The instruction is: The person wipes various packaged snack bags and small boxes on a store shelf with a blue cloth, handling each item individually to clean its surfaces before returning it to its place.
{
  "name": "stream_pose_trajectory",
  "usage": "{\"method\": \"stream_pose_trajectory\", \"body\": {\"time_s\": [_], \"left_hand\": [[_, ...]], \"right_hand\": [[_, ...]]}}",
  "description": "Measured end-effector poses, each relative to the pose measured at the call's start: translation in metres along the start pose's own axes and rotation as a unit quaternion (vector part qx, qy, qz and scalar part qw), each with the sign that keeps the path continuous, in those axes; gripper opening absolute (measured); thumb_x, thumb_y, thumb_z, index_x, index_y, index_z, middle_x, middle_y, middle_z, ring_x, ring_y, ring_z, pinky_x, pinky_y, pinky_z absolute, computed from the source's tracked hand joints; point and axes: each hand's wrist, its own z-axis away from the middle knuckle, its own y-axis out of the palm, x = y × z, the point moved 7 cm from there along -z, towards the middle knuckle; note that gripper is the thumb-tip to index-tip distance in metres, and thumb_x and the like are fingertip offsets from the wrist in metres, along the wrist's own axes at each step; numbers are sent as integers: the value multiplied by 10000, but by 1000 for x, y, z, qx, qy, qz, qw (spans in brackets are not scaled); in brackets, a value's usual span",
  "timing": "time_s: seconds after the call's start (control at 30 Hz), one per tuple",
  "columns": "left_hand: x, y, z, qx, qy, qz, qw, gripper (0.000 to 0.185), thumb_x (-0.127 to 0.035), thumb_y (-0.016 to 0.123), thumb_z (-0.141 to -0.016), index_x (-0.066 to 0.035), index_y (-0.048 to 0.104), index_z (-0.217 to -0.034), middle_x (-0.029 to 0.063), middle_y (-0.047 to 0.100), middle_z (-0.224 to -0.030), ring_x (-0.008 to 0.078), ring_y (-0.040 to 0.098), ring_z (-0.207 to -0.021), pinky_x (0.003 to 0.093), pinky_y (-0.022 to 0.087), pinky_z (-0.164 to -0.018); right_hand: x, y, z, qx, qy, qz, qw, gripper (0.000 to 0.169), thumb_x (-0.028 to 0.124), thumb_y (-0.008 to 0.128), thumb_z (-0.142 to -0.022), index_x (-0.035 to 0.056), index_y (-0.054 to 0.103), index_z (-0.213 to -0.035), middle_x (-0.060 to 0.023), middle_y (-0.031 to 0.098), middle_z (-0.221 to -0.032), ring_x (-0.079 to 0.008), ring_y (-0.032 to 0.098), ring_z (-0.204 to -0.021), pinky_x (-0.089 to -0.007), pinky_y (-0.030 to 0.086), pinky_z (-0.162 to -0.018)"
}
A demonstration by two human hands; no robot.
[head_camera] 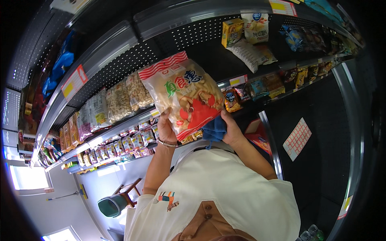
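Both hands hold up a large clear snack bag point(184, 93) with red wavy stripes and a red crab picture, filled with pale pieces. My left hand point(166, 126) grips its lower left edge. At the lower right corner, my right hand point(232, 128) holds the bag together with a bunched blue cloth point(214, 129), which hangs below it. Behind the bag runs a dark shelf with clear bags of pale snacks point(119, 102) on its left part. Farther right on that shelf lie a yellow box point(232, 31), a white pouch point(255, 28) and a silver packet point(245, 54).
Small packets point(128, 144) line a lower shelf. Upper shelf rails with price tags point(74, 82) curve across the top. A sheet with a red grid point(297, 139) lies on a dark surface at right. A green bin point(112, 206) and a wooden stool point(131, 191) stand on the floor at lower left.
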Motion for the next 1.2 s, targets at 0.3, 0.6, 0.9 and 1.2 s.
{"method": "stream_pose_trajectory", "body": {"time_s": [0.3, 0.6, 0.9, 1.2], "left_hand": [[37, 10, -26, -70, -44, -160, 984, 606, -245, 711, -854, -62, 466, -1378, 117, 526, -1402, 279, 512, -1284, 465, 395, -1104], [60, -4, -29, 19, -106, -192, 976, 665, -391, 730, -857, -96, 498, -1405, 122, 545, -1414, 296, 563, -1246, 478, 416, -1090], [74, -31, -6, -6, -126, -196, 973, 656, -366, 731, -861, -80, 489, -1400, 171, 563, -1373, 318, 553, -1262, 472, 445, -1063], [69, -43, 1, -36, -91, -192, 976, 473, -161, 684, -908, -42, 535, -1341, 134, 621, -1298, 270, 611, -1176, 396, 495, -996]], "right_hand": [[34, -40, -6, -25, -44, -61, 997, 492, 184, 662, -910, 79, 514, -1368, -103, 615, -1319, -256, 618, -1178, -439, 499, -1019], [121, -44, -65, -24, -223, 50, 973, 405, 211, 659, -927, 72, 563, -1295, -92, 659, -1214, -245, 663, -1067, -402, 563, -899], [127, -64, -139, -128, -123, 134, 975, 282, 250, 744, -876, 113, 650, -1103, -67, 699, -967, -212, 701, -790, -390, 603, -663], [135, -74, -107, -123, -114, 173, 971, 287, 168, 732, -871, 49, 637, -1114, -91, 699, -1000, -216, 690, -847, -334, 582, -724]]}}
